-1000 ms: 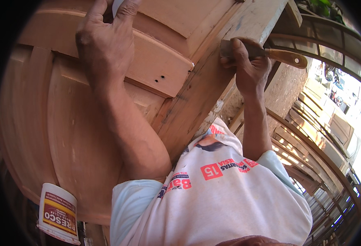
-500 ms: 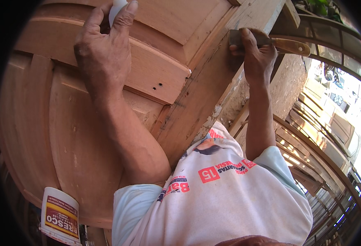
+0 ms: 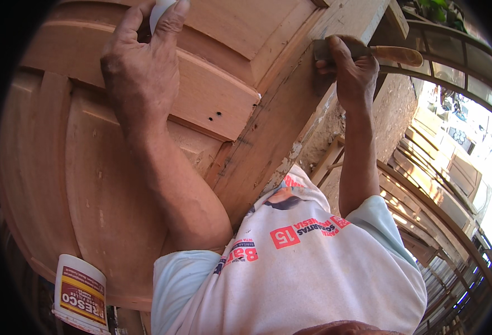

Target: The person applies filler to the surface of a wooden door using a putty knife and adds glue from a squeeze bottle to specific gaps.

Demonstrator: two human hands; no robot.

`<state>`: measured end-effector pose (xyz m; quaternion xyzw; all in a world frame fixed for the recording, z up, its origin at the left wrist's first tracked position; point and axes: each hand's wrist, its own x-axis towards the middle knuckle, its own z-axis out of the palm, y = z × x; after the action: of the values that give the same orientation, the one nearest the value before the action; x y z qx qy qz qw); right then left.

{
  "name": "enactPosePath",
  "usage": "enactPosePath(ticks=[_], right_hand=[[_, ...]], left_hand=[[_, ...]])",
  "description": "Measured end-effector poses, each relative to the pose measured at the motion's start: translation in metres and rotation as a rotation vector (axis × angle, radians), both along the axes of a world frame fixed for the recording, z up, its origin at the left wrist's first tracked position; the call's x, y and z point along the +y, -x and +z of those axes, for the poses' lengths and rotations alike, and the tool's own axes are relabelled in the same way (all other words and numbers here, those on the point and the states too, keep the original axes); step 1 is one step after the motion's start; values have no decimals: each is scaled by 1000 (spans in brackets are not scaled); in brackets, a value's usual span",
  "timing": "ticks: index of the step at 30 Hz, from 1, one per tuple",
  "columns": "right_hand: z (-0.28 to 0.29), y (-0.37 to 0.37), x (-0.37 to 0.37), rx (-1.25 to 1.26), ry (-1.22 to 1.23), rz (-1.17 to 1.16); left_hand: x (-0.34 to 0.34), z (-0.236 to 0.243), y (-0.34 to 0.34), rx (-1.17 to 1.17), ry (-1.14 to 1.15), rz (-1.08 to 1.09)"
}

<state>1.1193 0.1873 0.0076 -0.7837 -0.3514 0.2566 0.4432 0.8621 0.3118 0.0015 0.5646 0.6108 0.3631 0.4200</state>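
My right hand (image 3: 356,72) grips a putty knife (image 3: 399,55) with a wooden handle that points right. Its dark blade lies close over the wooden door's long side board (image 3: 290,106); whether it touches cannot be told. At the top edge, my left hand (image 3: 142,78) is closed on a smooth white object (image 3: 159,12), pinched between thumb and fingers and partly cut off by the picture's edge. Beneath that hand lies the paneled door (image 3: 106,190) of bare reddish wood. Two small dark holes (image 3: 215,116) mark one of its rails.
A white tub (image 3: 81,293) with a red and yellow label stands at the lower left, beside the door. Stacked wooden frames and panels (image 3: 447,173) fill the right side. A curved-looking barred railing (image 3: 452,53) and green leaves (image 3: 433,8) are at the upper right.
My right hand and the putty knife have shifted very slightly, the forearm moving a little right. My left hand stays nearly still with the white object.
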Motion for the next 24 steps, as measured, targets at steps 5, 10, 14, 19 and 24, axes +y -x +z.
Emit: enactPosePath(ticks=[5, 10, 14, 19, 24], right_hand=[[-2, -3, 0, 34, -20, 12], [-1, -2, 1, 24, 3, 12], [1, -4, 3, -18, 34, 47], [9, -21, 13, -53, 169, 179], [6, -23, 12, -13, 174, 168]], left_hand=[[0, 3, -1, -39, -49, -14], [-2, 12, -8, -118, -148, -37], [0, 0, -9, -135, -241, -26], [-1, 6, -10, -116, -231, -21], [3, -1, -6, -121, -241, -29]])
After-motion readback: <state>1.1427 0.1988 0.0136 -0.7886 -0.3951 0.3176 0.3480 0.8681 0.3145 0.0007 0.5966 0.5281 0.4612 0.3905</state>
